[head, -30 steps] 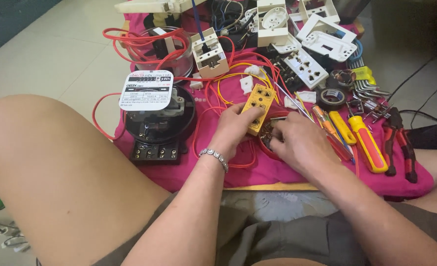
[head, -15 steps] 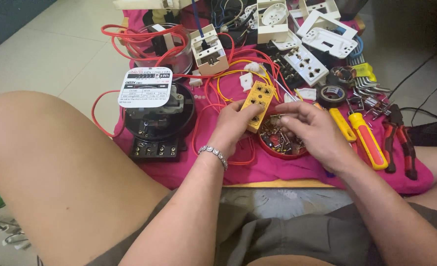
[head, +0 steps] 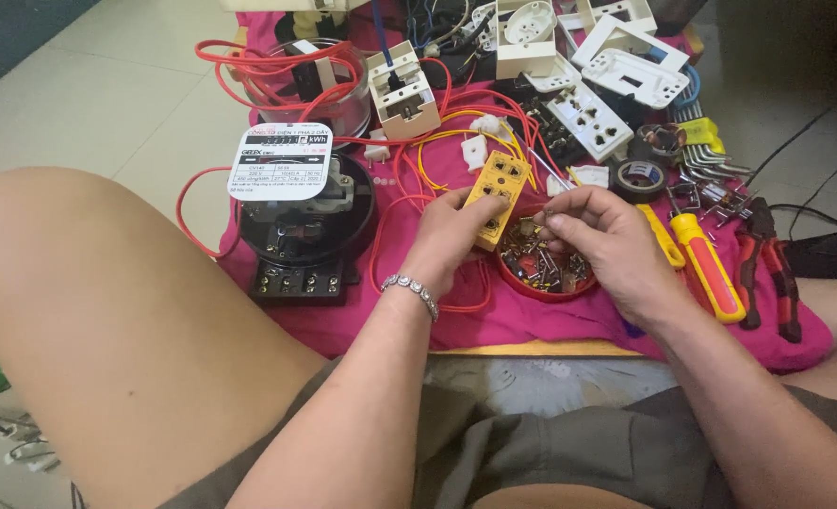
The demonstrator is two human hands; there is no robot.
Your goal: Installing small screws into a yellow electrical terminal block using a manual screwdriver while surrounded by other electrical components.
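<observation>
The person sits on the floor with a pink cloth (head: 532, 325) spread in front. The left hand (head: 451, 236) is wrapped around a yellow socket block (head: 497, 196), holding it tilted above the cloth just left of a round red tray of screws (head: 543, 270). The right hand (head: 607, 240) hovers over that tray, fingertips (head: 552, 219) pinched on something small I cannot make out. A black electricity meter (head: 301, 221) sits to the left; a yellow-handled screwdriver (head: 709, 267) and red pliers (head: 767, 269) lie to the right.
</observation>
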